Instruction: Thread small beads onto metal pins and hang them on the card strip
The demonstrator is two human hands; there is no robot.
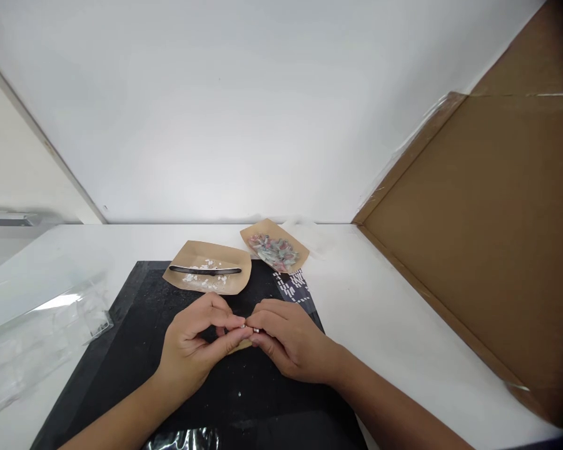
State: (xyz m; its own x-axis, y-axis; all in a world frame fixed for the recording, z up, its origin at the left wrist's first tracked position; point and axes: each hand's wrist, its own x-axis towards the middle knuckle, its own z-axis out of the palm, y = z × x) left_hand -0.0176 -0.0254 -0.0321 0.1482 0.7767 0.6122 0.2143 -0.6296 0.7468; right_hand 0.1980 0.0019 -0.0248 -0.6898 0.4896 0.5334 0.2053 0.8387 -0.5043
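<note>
My left hand (201,337) and my right hand (293,340) meet over the middle of a black mat (244,400). Both are closed, thumbs and fingertips pinched together on something tiny with a whitish and dark glint. The fingers hide most of it, so its kind cannot be made out. Just below the fingertips a bit of a tan piece (242,345) shows. Beyond my left hand stands a brown paper tray (239,256) holding small white flakes (209,281). Across that tray lies a long, slim dark tool (205,271), perhaps tweezers.
Farther back, a second paper tray (298,245) holds a pile of small grey-green and reddish pieces (274,250). White patches (291,284) mark the mat's far right corner. Clear plastic packaging (42,337) lies on the left. A cardboard panel (488,237) leans at the right.
</note>
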